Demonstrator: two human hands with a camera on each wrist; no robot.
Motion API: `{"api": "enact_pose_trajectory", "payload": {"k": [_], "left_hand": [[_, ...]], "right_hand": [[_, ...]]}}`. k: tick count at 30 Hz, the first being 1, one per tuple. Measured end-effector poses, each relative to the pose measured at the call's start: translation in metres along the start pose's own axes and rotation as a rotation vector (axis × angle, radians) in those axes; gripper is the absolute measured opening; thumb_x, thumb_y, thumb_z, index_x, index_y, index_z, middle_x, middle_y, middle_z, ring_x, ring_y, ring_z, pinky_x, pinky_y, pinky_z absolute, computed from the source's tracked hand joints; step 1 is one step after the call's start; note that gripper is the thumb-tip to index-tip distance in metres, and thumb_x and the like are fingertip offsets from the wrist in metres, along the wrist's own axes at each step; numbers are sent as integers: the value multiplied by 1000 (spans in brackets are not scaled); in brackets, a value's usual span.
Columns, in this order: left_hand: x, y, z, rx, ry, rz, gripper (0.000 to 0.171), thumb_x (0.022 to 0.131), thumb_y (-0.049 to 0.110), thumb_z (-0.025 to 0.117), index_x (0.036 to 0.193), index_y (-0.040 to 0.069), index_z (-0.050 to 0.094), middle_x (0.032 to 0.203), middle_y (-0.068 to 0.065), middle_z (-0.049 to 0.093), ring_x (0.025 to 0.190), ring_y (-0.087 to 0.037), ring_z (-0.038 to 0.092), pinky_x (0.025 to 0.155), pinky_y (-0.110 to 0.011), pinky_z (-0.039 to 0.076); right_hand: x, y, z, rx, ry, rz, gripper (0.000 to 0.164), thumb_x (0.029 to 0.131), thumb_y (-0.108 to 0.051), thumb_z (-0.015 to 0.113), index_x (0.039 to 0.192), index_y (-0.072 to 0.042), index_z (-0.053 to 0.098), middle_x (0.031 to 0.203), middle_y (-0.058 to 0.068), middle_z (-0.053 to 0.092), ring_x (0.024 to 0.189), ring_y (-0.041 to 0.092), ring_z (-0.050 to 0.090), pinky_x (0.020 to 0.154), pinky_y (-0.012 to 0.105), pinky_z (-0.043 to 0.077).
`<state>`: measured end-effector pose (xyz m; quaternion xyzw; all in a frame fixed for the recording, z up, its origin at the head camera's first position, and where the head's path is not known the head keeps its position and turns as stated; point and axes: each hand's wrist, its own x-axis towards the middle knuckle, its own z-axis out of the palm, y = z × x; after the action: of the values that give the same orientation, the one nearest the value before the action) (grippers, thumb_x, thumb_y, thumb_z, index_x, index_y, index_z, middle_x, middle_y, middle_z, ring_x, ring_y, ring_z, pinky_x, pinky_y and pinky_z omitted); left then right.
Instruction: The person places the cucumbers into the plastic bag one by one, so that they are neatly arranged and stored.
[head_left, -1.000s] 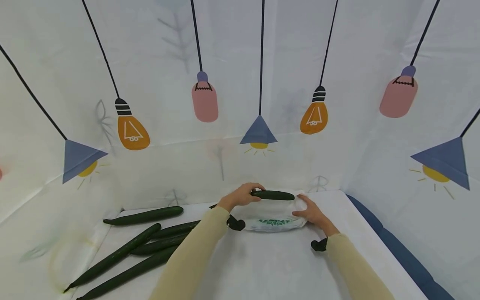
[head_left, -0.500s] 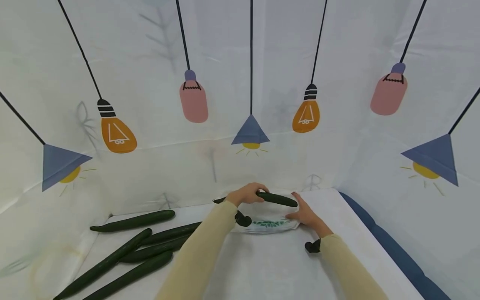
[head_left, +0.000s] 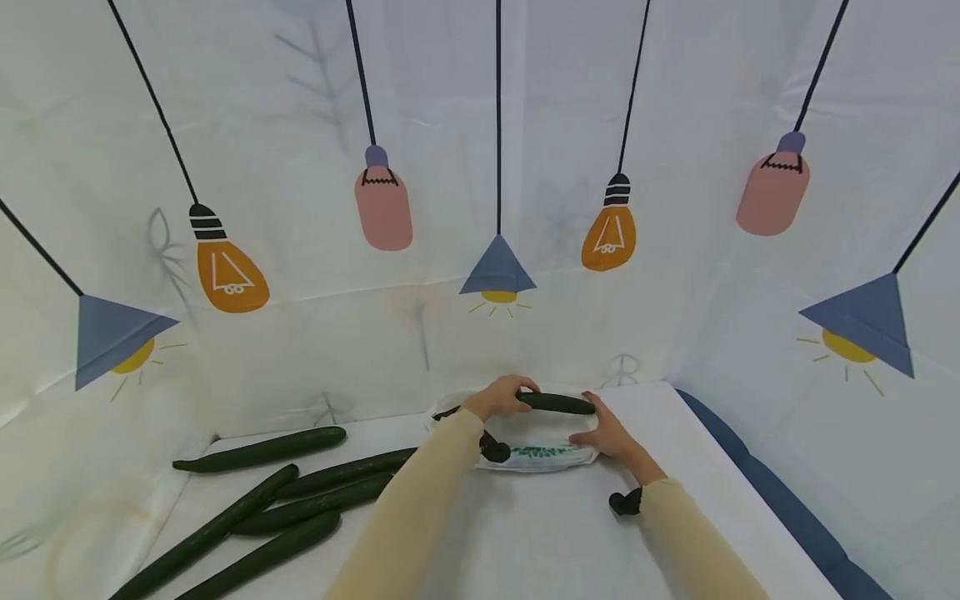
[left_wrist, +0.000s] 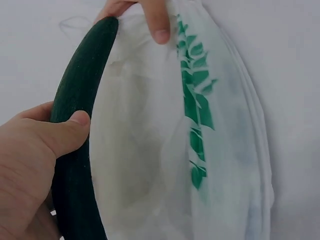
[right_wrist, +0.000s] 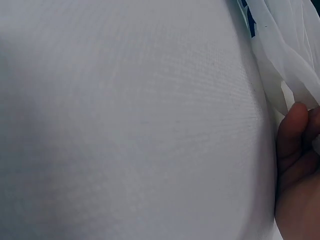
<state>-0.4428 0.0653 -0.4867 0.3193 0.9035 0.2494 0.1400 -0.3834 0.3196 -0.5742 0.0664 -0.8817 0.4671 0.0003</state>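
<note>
My left hand [head_left: 501, 398] grips a long dark green cucumber [left_wrist: 82, 85], with the thumb on its near side in the left wrist view. The cucumber lies along the far side of a white plastic bag [left_wrist: 145, 125] printed with green leaves. At the bag's right end, my right hand [head_left: 613, 433] holds the plastic, its thumb on the bag and its other fingers at the cucumber's tip. In the right wrist view, that hand's fingers [right_wrist: 295, 127] are beside the crumpled plastic. Part of the cucumber is hidden behind my left hand.
Several more cucumbers [head_left: 262, 448] lie on the left of the white table [head_left: 555, 533], some overlapping. White fabric with printed lamps [head_left: 498, 267] hangs behind and at the sides. A blue padded edge [head_left: 795, 500] runs along the table's right.
The cucumber's right end dipped, then levelled out as it came over against my right hand. My left hand has moved slightly right relative to the bag. The head view has turned a little.
</note>
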Motion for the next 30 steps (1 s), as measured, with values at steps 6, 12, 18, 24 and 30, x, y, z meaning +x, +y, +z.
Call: {"api": "enact_pose_trajectory", "payload": {"k": [6,12,18,24,30], "left_hand": [[-6,-11,7,33,60,-23,37,94,19,68,130,21,61,128,-3,58,110,-19,55,89,-35,47],[-10,-22,16,100,160,-31,36,92,22,69,128,24,64,119,-3,62,111,-25,55,93,-46,44],[-4,-32,27,139,183,-48,36,92,25,69,128,27,65,123,-2,61,117,-29,51,97,-52,39],[-1,-41,37,179,199,-38,35,92,28,70,127,27,65,128,0,61,121,-32,49,98,-51,38],[-8,-43,43,165,232,7,35,91,24,70,126,22,66,125,-3,63,119,-33,51,98,-53,39]], "right_hand": [[-2,0,2,-3,6,-39,97,73,-17,87,149,-2,29,145,22,39,133,42,34,108,59,23],[-4,-2,6,21,2,-14,96,72,-16,88,149,-7,31,147,17,38,135,40,31,109,59,21],[-6,-6,6,23,9,-13,96,71,-13,88,149,-5,32,148,18,38,136,40,30,109,59,21],[-6,-6,6,7,9,-18,96,72,-17,88,149,-6,31,150,18,34,138,39,27,110,59,20],[-4,-4,8,1,17,-13,95,72,-17,88,149,-6,32,149,18,36,139,40,27,110,59,19]]}}
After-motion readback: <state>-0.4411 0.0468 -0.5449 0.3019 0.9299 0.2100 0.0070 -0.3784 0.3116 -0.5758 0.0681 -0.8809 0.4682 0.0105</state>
